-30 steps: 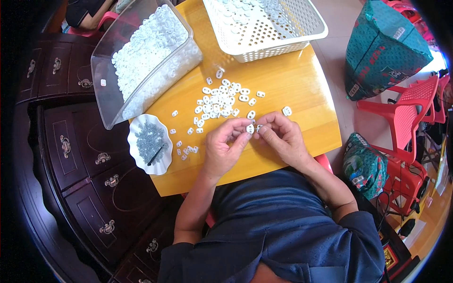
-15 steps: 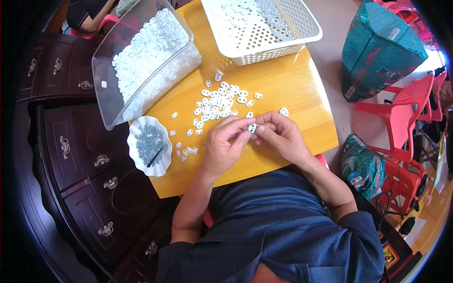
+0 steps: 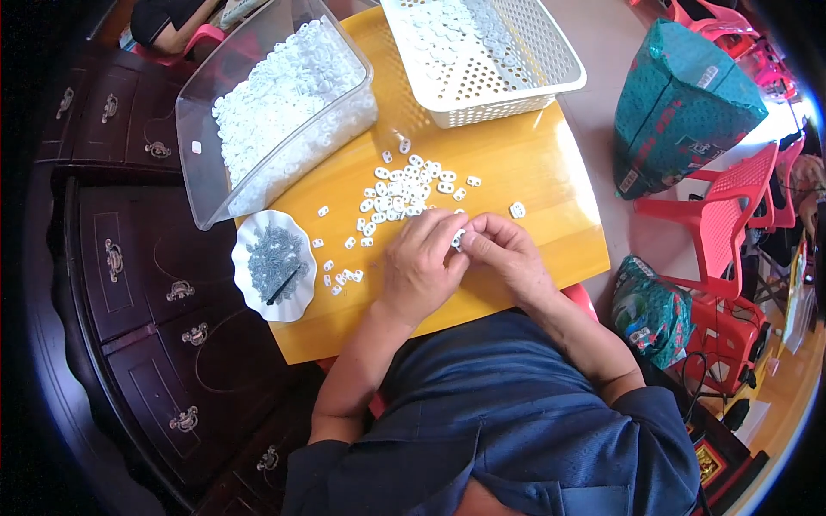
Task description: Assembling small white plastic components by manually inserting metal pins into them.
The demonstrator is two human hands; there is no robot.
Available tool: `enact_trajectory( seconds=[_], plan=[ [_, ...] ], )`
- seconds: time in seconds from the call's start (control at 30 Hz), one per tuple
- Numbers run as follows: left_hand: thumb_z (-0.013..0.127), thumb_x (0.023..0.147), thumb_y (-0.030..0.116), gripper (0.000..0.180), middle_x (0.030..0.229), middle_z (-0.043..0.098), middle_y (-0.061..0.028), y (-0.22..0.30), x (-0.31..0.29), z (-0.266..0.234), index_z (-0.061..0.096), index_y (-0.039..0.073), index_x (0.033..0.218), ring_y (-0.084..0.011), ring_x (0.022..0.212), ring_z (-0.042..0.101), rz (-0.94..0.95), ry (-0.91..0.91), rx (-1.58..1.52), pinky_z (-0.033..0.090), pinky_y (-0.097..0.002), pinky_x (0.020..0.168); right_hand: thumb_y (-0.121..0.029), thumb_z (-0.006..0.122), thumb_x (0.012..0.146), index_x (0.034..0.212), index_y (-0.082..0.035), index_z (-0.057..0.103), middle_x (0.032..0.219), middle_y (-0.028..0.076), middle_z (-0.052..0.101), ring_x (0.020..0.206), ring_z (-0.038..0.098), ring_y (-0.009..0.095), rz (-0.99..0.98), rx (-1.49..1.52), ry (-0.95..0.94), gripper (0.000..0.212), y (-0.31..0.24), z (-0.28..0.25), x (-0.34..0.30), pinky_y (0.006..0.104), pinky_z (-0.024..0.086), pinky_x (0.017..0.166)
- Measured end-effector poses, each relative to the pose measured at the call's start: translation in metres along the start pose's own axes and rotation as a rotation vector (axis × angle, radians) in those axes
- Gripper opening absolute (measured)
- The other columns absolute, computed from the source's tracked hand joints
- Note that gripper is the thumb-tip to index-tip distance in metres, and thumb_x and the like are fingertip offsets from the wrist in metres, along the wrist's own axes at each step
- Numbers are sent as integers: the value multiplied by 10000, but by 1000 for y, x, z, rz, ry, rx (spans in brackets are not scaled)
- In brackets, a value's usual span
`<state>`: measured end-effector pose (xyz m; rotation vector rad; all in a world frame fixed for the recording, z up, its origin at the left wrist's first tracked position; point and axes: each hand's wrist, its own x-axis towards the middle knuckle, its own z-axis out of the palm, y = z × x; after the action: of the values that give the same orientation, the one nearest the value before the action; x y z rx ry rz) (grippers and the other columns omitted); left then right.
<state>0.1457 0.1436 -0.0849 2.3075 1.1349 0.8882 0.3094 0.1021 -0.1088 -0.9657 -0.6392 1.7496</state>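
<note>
Between my two hands, over the near part of the yellow table, is a small white plastic piece with dark holes. The thumb and fingers of my right hand pinch it from the right. My left hand closes on it from the other side, its back turned up and hiding part of its fingertips. Just beyond my hands lies a loose pile of similar white two-holed pieces, with several scattered to the left. One more white piece lies apart, right of the pile.
A clear plastic bin full of white pieces stands at the back left. The white perforated basket holds flat pale pieces. Left of my hands, a scalloped white dish holds small grey parts and a dark stick. Red chairs stand right.
My left hand has rolled over, so its back now faces up and covers more of the held piece. The whole view has shifted slightly.
</note>
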Motion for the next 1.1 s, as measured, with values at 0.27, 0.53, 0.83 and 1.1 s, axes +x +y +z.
enact_trajectory(
  seconds=[0.27, 0.53, 0.83, 1.1],
  plan=[
    [789, 752, 55, 357, 1049, 712, -134, -5, -6, -10, 712, 12, 1098, -326, 931, 698, -33, 15, -132, 575, -403, 806, -228, 630, 1038, 1039, -43, 674, 911, -15, 671, 816, 607, 65, 115, 129, 25, 190, 7, 6, 1, 239, 500, 769],
    [795, 784, 88, 318, 1052, 728, -138, -8, -9, -8, 723, 8, 1083, -319, 951, 709, -46, -27, -143, 582, -393, 814, -216, 639, 1023, 979, -30, 734, 868, 2, 698, 781, 615, 69, 92, 54, 32, 213, 10, 5, 2, 238, 501, 740],
    [780, 813, 120, 274, 1004, 734, -131, -8, -9, 1, 719, 21, 1061, -312, 878, 722, 12, 10, -110, 588, -382, 758, -180, 648, 1007, 969, -14, 745, 867, 20, 712, 769, 617, 80, 57, 42, 77, 196, 11, 1, -1, 250, 501, 728],
    [792, 783, 114, 310, 967, 732, -124, -12, -12, 1, 715, 32, 1073, -300, 860, 725, 20, -12, -105, 588, -374, 729, -159, 638, 1013, 971, -10, 741, 873, 19, 716, 785, 629, 76, 33, -36, 69, 186, 12, -1, -3, 248, 508, 731]
  ],
)
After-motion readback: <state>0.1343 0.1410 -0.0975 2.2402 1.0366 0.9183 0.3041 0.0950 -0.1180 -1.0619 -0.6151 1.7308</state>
